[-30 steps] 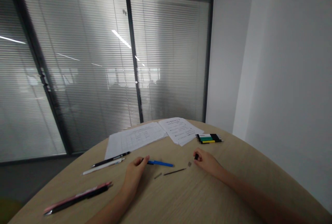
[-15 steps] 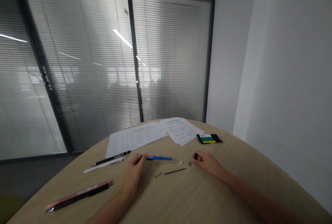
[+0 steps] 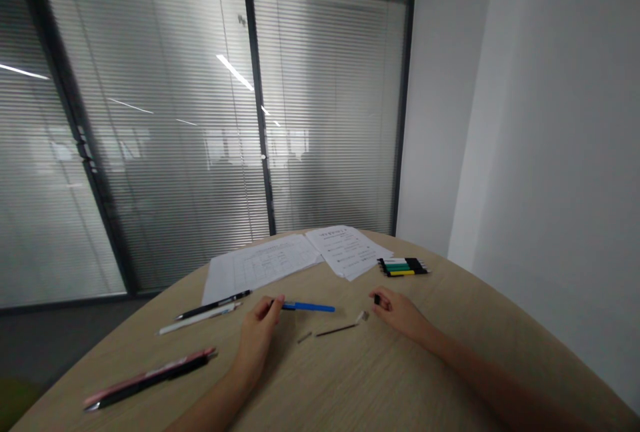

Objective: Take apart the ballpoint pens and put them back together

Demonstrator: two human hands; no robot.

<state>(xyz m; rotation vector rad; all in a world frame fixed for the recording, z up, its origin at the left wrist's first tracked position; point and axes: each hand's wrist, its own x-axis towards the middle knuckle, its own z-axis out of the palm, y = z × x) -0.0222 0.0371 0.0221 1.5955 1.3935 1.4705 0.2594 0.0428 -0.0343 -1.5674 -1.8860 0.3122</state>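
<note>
My left hand (image 3: 260, 333) pinches the near end of a blue pen barrel (image 3: 307, 307) and holds it level just above the table. My right hand (image 3: 397, 313) rests on the wooden table (image 3: 360, 385) with its fingers closed on a small black piece (image 3: 377, 299). Between the hands lie a thin dark refill (image 3: 336, 330), a short grey piece (image 3: 304, 337) and a small pale part (image 3: 362, 317).
Printed papers (image 3: 265, 264) and a second stack of sheets (image 3: 347, 250) lie at the far edge. A row of coloured pens (image 3: 403, 267) sits right of them. A black pen (image 3: 214, 305), a white pen (image 3: 197, 319) and a pink-and-black pen (image 3: 147, 379) lie to the left.
The left hand lifted the blue barrel off the table and levelled it. The small pale part has shifted on the table, ending by the refill's right end. The right hand barely moved.
</note>
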